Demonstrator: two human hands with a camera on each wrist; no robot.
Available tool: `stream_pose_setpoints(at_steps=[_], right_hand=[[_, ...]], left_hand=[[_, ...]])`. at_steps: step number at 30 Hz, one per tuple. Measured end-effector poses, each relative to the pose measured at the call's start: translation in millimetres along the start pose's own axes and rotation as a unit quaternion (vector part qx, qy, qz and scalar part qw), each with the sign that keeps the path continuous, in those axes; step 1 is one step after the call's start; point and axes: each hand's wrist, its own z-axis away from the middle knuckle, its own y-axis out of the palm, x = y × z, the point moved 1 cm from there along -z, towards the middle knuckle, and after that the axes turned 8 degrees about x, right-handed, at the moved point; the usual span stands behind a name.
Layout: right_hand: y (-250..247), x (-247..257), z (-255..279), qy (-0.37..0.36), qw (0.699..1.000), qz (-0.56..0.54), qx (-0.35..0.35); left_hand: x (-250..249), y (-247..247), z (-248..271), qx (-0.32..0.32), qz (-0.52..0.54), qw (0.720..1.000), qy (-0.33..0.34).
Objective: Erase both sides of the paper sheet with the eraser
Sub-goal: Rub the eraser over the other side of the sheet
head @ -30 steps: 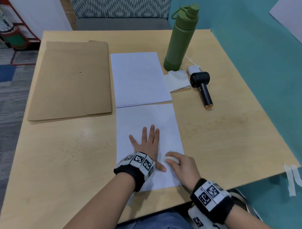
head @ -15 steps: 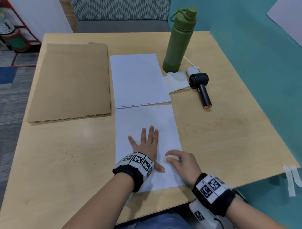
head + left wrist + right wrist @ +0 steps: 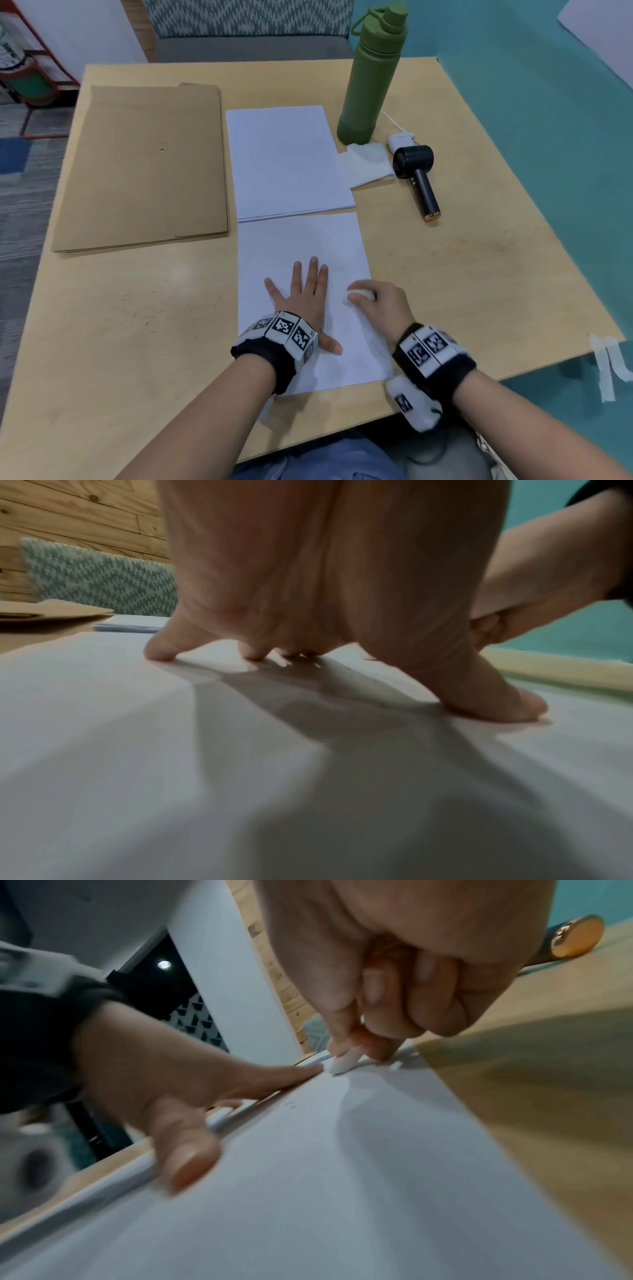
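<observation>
I'm looking at what reads as a casual office or study corner: a pale plywood table [image 3: 462, 274] set on a teal floor, with a stack of white paper [image 3: 284, 161] near its far edge, brown kraft folders [image 3: 144, 164] toward the far left corner, and a green water bottle [image 3: 371, 75], a folded tissue [image 3: 366, 164] and a handheld fan [image 3: 416, 171] toward the far right corner. Beyond the far edge I see an upholstered seat with a zigzag-weave backrest [image 3: 250, 17] against wood-plank wall panelling [image 3: 68, 515]; grey-and-blue carpet [image 3: 20, 171] and a red metal rack [image 3: 37, 68] lie off to the left.
</observation>
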Motion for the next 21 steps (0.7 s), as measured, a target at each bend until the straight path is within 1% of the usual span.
stream_pose_setpoints(at_steps=[2,4,8,10,11,14,16,18,21], right_hand=[[-2,4,-9,0.007,0.999,-0.018,-0.034],[4,1,1,0.008,0.999,-0.026,-0.034],[23,-11,35,0.001,0.998,0.015,0.057],[18,-7,24,-0.005,0.997,0.024,0.066],[12,-3,13,-0.005,0.998,0.019,0.054],[-2,9,-19,0.005,1.000,-0.002,-0.013],[-1,10,-21,0.011,0.999,-0.012,-0.030],[6,3,-4,0.006,1.000,-0.005,-0.016],[17,-10,27,-0.004,0.999,0.026,0.047]], left_hand=[[0,0,0,0.001,-0.001,1.000,-0.001],[-1,0,0,-0.001,-0.002,1.000,-0.002],[-2,1,0,-0.003,-0.003,1.000,-0.002],[-1,1,-1,-0.005,-0.003,1.000,-0.001],[-1,1,-1,-0.006,-0.002,1.000,-0.001],[0,2,-1,-0.006,-0.002,1.000,-0.002],[0,3,-1,-0.005,-0.002,1.000,-0.003],[0,3,-1,-0.007,-0.002,1.000,-0.004],[0,4,0,-0.011,0.000,1.000,-0.002]])
